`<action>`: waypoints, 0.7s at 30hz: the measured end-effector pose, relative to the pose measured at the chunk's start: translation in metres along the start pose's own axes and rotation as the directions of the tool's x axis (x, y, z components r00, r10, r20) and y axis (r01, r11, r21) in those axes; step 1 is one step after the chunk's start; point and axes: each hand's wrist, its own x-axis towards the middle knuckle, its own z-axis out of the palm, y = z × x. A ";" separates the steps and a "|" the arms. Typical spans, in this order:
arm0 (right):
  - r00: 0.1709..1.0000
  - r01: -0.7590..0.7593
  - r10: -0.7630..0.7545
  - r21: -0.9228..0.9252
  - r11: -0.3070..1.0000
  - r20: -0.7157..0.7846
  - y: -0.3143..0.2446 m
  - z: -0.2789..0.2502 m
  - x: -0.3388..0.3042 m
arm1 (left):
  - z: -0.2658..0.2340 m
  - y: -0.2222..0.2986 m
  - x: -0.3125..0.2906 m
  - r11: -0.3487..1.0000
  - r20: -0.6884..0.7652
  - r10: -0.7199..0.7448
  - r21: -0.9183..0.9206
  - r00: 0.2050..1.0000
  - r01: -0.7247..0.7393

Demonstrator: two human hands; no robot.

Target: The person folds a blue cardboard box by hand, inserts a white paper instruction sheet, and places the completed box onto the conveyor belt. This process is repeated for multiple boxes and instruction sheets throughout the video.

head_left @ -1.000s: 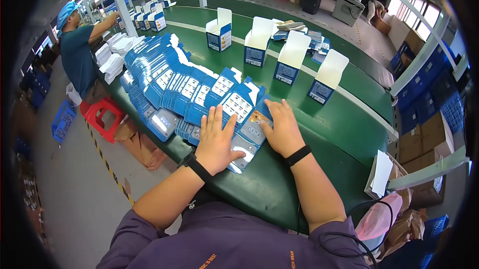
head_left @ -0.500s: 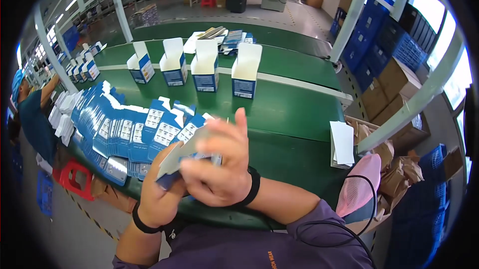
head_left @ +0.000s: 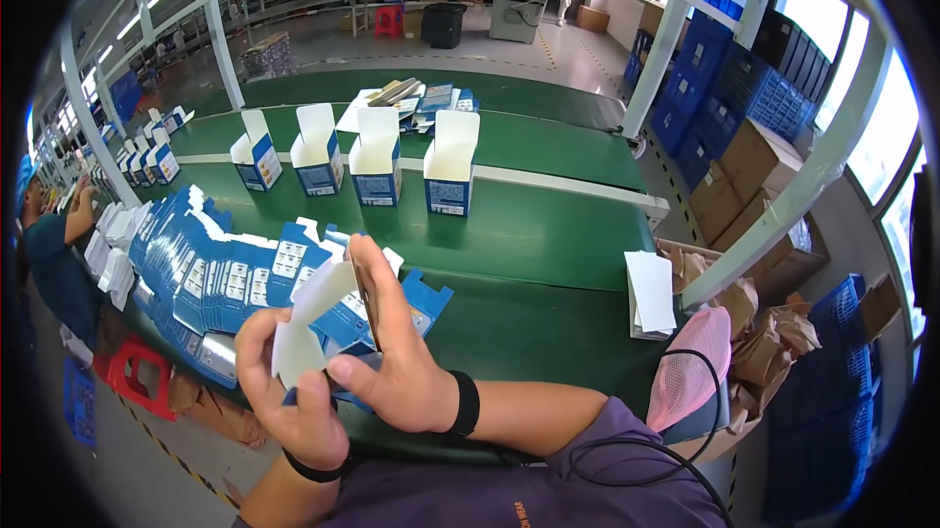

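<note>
Basically, the part-open carton [head_left: 328,295] was up between both hands, above the near edge of the green bench [head_left: 534,342], white inside showing. To do this step well, I'd say: even, light pressure, panels bent only along their creases, corners square before any flap got tucked; squeezing harder on one side would likely skew it. The carton sat between the fingers: left hand [head_left: 304,418] grasping its left flap, fingers curled behind, thumb in front; right hand [head_left: 403,371] laid along the right panel, fingers extended upward, thumb bent inward near the lower edge. Couldn't tell how firmly either pressed. Just beyond, flat blanks [head_left: 201,278] lay fanned out to the left. Farther out, four open boxes [head_left: 448,193] stood in a row, lids up.
</note>
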 end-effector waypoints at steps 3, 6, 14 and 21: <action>0.988 -0.148 0.154 0.233 0.961 -0.009 0.001 0.001 0.000 | 0.002 -0.006 -0.002 0.958 0.035 0.173 0.226 0.984 -0.176; 0.997 -0.058 0.046 0.205 0.977 0.064 0.007 -0.006 -0.004 | 0.011 -0.008 0.007 0.943 0.023 0.310 0.122 0.951 -0.310; 0.979 0.201 -0.202 -0.132 0.971 0.001 -0.004 -0.006 -0.003 | 0.004 0.003 0.000 0.996 -0.051 0.062 0.063 0.997 -0.059; 0.996 -0.075 0.083 0.221 0.972 -0.026 0.012 -0.014 -0.008 | 0.027 0.009 0.001 0.963 0.046 0.264 -0.069 0.963 -0.261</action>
